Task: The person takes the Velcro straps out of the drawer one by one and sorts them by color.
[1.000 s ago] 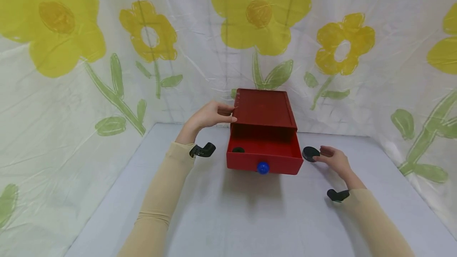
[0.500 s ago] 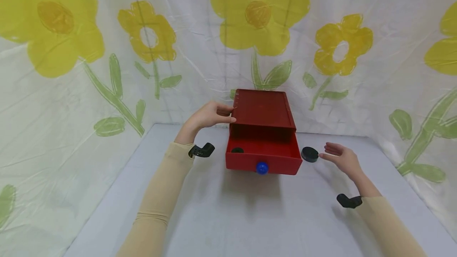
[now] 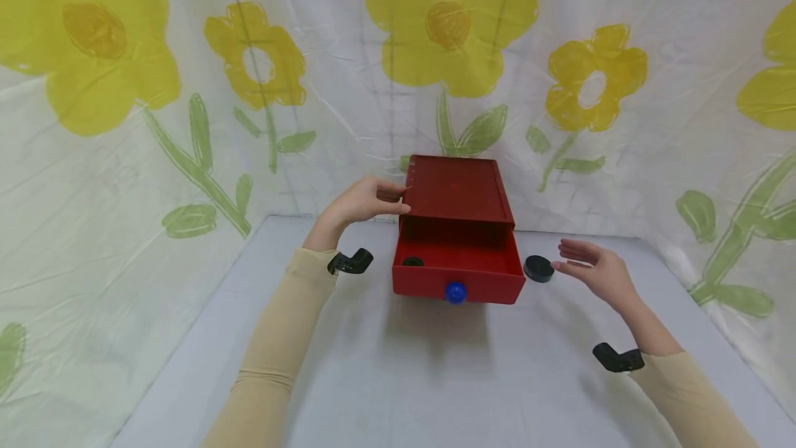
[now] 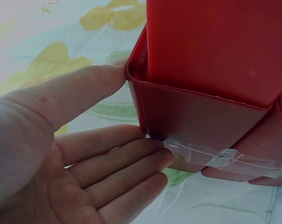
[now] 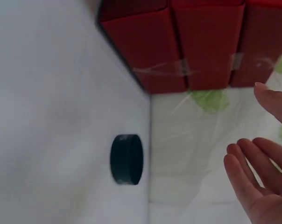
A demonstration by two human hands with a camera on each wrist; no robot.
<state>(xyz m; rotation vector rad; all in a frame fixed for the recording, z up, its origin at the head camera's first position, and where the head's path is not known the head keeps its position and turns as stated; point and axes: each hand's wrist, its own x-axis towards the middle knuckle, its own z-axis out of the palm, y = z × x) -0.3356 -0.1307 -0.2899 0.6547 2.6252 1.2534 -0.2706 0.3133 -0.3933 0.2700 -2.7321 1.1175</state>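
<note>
While the red drawer box (image 3: 459,189) sits near mid-frame, its drawer (image 3: 425,283) jutting forward, the left hand (image 3: 363,200) touches its left side, fingers extended. Right of center, the right hand (image 3: 600,274) hovers beside a black disc (image 3: 538,269), fingers relaxed, thumb apart, forearm slanting from the lower right.

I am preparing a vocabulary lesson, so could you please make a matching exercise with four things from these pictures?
1. Drawer
2. Knob
3. Left hand
4. Right hand

A. Blue and round
B. Holding nothing, beside the dark disc on the table
C. Red and pulled out
D. At the left edge of the red cabinet

Pairs: 1-C, 2-A, 3-D, 4-B
</note>
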